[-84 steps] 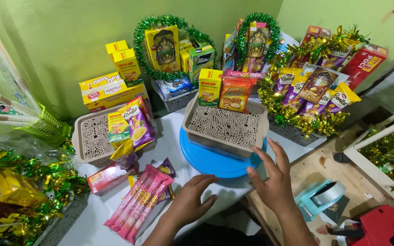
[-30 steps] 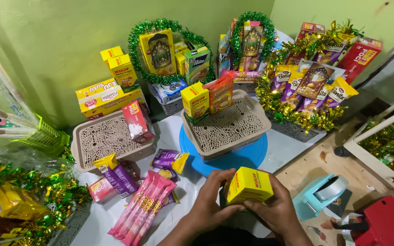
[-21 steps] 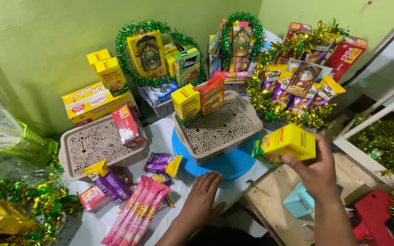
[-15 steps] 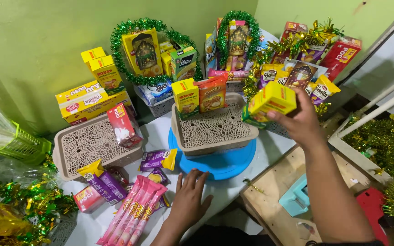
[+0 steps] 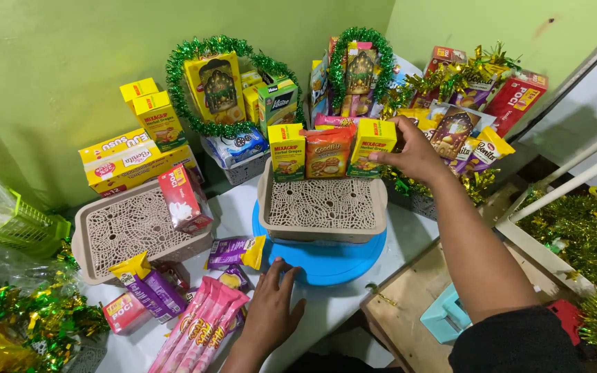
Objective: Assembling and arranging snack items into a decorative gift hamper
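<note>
Three boxes stand along the back of the beige basket (image 5: 323,207) on the blue round tray (image 5: 326,259) | right hand (image 5: 412,148) pinches the rightmost yellow box (image 5: 373,146), upright beside the orange snack box (image 5: 327,150) | left hand (image 5: 271,307) rests flat, fingers spread, on the white table (image 5: 326,311) near the pink wafer packs (image 5: 205,331).

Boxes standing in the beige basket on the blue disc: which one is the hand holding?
The yellow box at the row's right end; the right hand grips it, while the other yellow box and orange box stand untouched.

Yellow box (image 5: 372,146) stands upright in beige basket (image 5: 323,207).
</note>
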